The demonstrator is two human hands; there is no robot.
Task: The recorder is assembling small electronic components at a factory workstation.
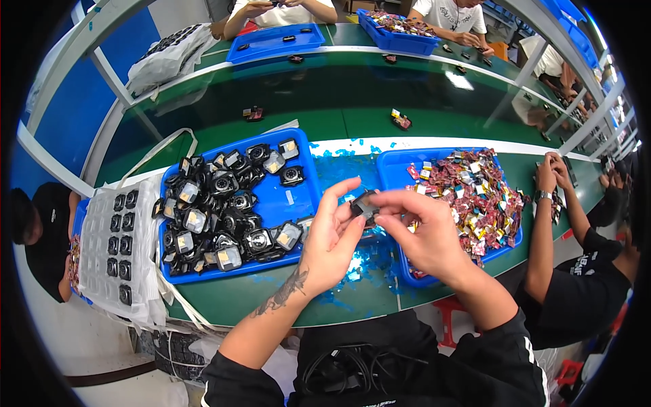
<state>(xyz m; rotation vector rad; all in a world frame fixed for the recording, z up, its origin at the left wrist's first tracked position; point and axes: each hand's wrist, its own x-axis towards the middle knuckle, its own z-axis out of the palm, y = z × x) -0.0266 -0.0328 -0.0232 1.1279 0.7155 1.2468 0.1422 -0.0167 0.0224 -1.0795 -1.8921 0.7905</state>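
Note:
Both my hands meet over the green bench, between two blue trays. My left hand (332,234) and my right hand (420,234) pinch one small black square part (364,203) between their fingertips. The left blue tray (305,197) holds a heap of several black camera-like modules (220,217) with shiny square faces. The right blue tray (393,169) is piled with small red, yellow and silver pieces (471,197). Scraps of blue film (363,261) lie on the bench under my hands.
A white blister sheet (122,244) with black parts in rows lies at far left. A person in black sits at my right, hands (550,173) by the right tray. Across the bench other people work beside more blue trays (274,41). Metal frame posts (115,88) cross overhead.

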